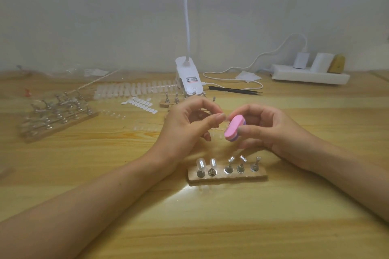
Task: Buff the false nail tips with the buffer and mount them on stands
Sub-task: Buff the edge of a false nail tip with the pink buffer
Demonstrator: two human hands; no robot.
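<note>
Stand rack (228, 177), left hand (185, 126) pinching tip (225, 119), right hand (267, 130) gripping buffer (233, 128)

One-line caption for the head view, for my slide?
The left hand pinches a nail tip against the pink buffer in the right hand, by a wooden stand with two mounted tips.

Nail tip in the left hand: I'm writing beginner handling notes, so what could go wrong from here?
1. The nail tip is only pinched at the fingertips of the left hand; pressure from the pink buffer in the right hand may flick it out.
2. The wooden stand block sits close to both wrists, nearer the person; a lowered wrist could knock off its two mounted tips.
</note>
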